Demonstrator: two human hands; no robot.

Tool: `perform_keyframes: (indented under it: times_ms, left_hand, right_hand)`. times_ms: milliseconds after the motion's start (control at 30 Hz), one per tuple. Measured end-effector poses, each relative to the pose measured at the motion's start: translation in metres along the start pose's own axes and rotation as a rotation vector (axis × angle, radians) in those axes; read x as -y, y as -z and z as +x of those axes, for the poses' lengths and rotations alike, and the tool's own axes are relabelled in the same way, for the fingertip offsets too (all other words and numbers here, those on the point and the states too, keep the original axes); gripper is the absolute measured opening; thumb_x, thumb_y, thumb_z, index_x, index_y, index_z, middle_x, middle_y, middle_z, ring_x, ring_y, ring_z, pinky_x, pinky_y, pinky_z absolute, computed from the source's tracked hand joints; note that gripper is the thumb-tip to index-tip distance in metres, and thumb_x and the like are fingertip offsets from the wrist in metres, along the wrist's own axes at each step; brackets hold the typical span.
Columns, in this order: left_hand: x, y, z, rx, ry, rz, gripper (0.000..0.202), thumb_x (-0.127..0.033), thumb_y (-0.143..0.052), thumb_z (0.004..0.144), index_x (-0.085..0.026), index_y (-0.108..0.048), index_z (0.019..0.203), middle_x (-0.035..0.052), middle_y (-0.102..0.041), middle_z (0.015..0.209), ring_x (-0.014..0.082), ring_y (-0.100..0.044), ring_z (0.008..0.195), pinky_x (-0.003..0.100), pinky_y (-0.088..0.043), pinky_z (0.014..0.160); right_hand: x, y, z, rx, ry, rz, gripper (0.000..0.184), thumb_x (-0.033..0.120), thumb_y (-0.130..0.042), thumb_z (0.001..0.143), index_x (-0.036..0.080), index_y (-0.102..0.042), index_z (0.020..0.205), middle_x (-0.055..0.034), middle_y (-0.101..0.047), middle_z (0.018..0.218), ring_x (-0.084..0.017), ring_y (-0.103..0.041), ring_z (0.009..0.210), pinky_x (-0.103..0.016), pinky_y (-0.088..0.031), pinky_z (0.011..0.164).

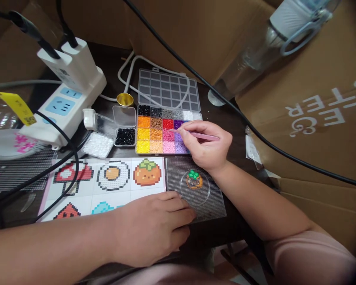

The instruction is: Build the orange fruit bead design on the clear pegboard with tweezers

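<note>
My right hand (206, 144) pinches pink tweezers (195, 135), their tip over the red and purple cells of a bead box (163, 134) holding many colours. My left hand (154, 227) rests loosely curled, fingertips pressing the near-left edge of a clear pegboard (207, 206). On the pegboard sits a partly filled bead figure (194, 179), orange with a dark outline and a green top. A pattern sheet (106, 184) lies left of the pegboard, showing a mushroom, an egg and an orange fruit.
Two small open boxes hold white beads (97, 145) and black beads (125, 136). A white power strip (68, 99) with plugged chargers stands at the left, its black cables crossing the sheet. A clear bottle (255, 51) and cardboard boxes (314, 111) stand behind and right.
</note>
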State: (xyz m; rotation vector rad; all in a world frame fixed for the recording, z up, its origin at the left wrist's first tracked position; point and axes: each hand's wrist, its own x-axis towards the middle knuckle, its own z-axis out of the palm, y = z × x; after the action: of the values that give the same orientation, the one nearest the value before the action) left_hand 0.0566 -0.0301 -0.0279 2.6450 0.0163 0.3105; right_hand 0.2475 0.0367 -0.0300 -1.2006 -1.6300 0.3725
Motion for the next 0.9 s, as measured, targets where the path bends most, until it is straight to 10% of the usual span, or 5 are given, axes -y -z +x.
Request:
perform_keyframes:
  times_ms: [900]
  left_hand:
    - [0.0022,0.0002,-0.0013,-0.019,-0.030,-0.008,0.023,-0.034,-0.054,0.094,-0.018,-0.070,0.092,0.0054,-0.065,0.116,0.0207,-0.057,0.099,0.034,-0.046,0.090]
  right_hand:
    - [0.0059,-0.0002,-0.0006,0.054,0.074,-0.017,0.009,0.015,-0.073,0.076,0.022,-0.075,0.080,-0.0027,-0.078,0.083,-0.018,-0.074,0.073,-0.029,-0.063,0.063]
